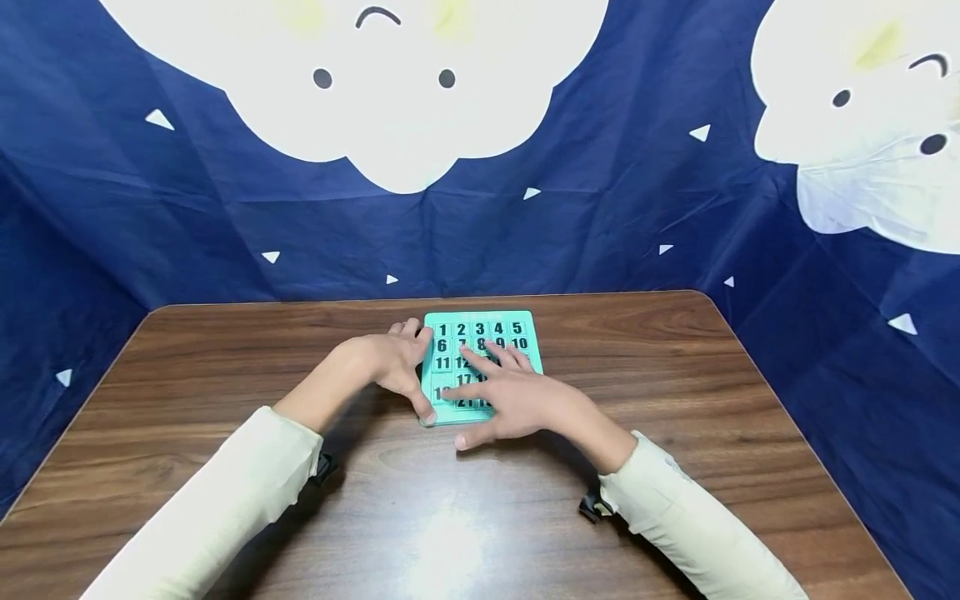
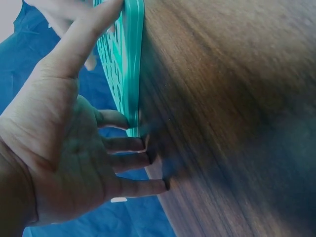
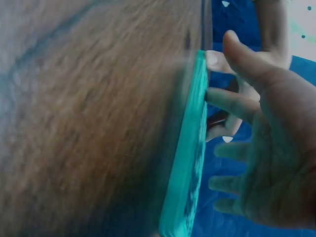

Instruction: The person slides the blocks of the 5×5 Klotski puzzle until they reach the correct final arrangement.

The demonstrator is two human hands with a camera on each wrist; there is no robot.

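A turquoise number slide puzzle (image 1: 442,363) with black numerals lies flat near the table's back edge. Rows 1 to 5 and 6 to 10 read in order; several lower tiles are covered by fingers. My left hand (image 1: 397,362) is at the puzzle's left side, thumb on its lower left corner, the other fingers extended along its upper left edge. Over the lower right part spreads my right hand (image 1: 517,400), its index fingertip on a lower left tile and its thumb off the front edge. In the right wrist view the puzzle's side (image 3: 185,148) stands beside the extended fingers.
The brown wooden table (image 1: 187,450) reaches to a dark blue curtain (image 1: 480,242) with white clouds and small triangles. Black straps (image 1: 592,504) show at the sleeve cuffs. A bright glare lies on the table's front middle.
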